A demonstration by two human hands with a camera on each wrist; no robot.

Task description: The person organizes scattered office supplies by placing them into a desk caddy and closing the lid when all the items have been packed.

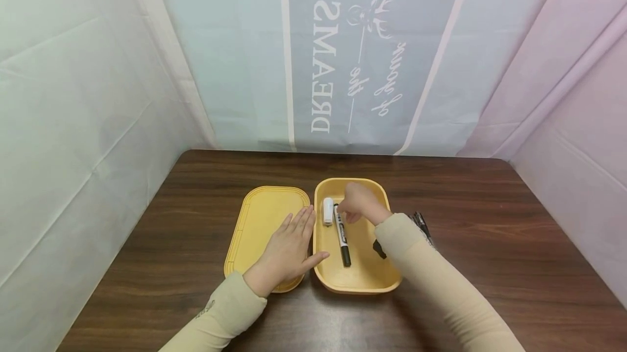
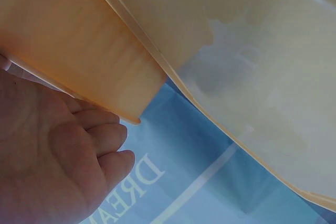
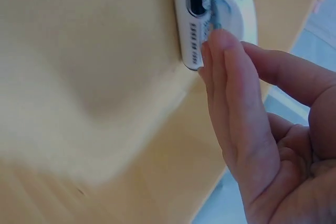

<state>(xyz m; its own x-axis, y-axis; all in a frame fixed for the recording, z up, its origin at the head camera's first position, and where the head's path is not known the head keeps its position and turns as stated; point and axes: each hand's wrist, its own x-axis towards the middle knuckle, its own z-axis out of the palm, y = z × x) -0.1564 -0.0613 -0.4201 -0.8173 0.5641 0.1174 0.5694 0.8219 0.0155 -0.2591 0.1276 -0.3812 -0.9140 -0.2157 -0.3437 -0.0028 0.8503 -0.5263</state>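
A yellow plastic box (image 1: 360, 281) stands on the table with its matching lid (image 1: 269, 221) lying flat to its left. My left hand (image 1: 289, 246) lies with extended fingers along the box's left wall, thumb over the rim; the left wrist view shows the fingers against that wall. Inside the box are a black-and-white marker (image 1: 342, 238), a small white rounded object (image 1: 327, 211) and a black item (image 1: 379, 249) partly hidden by the sleeve. My right hand (image 1: 360, 202) reaches into the box. Its nearly straight fingertips (image 3: 223, 40) are at the end of the marker; contact is unclear.
Several black pens (image 1: 421, 223) lie on the table right of the box, partly behind the right sleeve (image 1: 406, 238). Dark wood tabletop (image 1: 490, 254) surrounds the box. A printed cloth (image 1: 235, 58) hangs behind the table, with pale cloths on both sides.
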